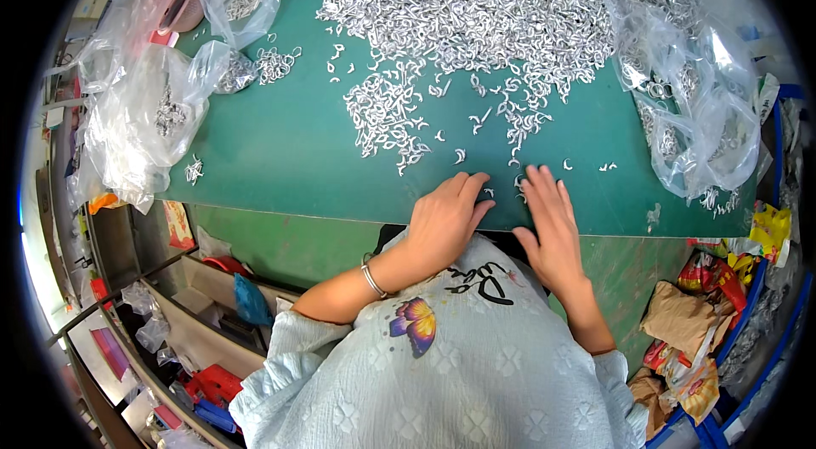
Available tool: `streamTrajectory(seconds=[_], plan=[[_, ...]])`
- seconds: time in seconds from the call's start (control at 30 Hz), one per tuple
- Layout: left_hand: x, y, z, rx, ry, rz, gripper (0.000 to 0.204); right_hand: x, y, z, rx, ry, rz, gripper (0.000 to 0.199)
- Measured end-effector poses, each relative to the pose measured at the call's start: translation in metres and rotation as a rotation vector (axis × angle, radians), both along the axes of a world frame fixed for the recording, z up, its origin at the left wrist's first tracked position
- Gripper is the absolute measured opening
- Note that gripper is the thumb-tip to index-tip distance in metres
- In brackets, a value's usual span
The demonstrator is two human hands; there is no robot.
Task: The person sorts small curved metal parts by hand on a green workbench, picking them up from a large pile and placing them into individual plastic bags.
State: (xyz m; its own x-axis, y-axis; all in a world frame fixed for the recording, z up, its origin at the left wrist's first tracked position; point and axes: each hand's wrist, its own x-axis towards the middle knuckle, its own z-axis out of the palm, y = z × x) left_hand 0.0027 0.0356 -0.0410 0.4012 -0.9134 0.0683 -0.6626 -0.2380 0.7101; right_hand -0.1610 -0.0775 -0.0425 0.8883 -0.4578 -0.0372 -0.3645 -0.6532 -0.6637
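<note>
Seen from above, two bare hands rest at the near edge of a green table (280,156), in front of a spread of small, curved, silver-coloured metal pieces; the left hand (448,215) is bent at the fingers, with a narrow gap between forefinger and thumb; one loose piece (488,192) lies at that gap, so close that contact cannot be made out, though no grip on it shows; the right hand (548,224) is flat and wide, fingers pointing away from the body, thumb held out toward the left hand, nothing seen in its grasp; a couple of pieces (519,183) lie just beside its forefinger, on the side facing the left hand.

Ahead of the right fingertips, a thin trail (524,122) of pieces runs lengthwise away from the body, its near end close to that hand; ahead and to the left of the left hand sits a small pile (382,113), long axis also running away, its near tip closer to the left hand than to the right; straight beyond both hands, well apart from them, spreads the large heap (476,3).
</note>
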Motion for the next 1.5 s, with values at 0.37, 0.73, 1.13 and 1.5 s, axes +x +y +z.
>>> streamTrajectory(seconds=[0.37,0.73,1.13,1.5], plan=[[0.010,0.004,0.002,0.084,0.102,0.000,0.018,0.007,0.000,0.003,-0.016,-0.042,0.074,0.069],[0.004,0.002,-0.013,-0.053,-0.013,0.006,0.017,0.006,-0.001,0.002,-0.094,0.038,0.181,0.069],[0.008,-0.017,-0.007,-0.114,0.015,0.111,0.012,0.006,-0.012,0.001,-0.095,-0.139,0.118,0.058],[-0.001,0.002,-0.010,-0.158,0.020,0.015,0.019,-0.004,-0.020,0.016,-0.320,0.230,0.065,0.058]])
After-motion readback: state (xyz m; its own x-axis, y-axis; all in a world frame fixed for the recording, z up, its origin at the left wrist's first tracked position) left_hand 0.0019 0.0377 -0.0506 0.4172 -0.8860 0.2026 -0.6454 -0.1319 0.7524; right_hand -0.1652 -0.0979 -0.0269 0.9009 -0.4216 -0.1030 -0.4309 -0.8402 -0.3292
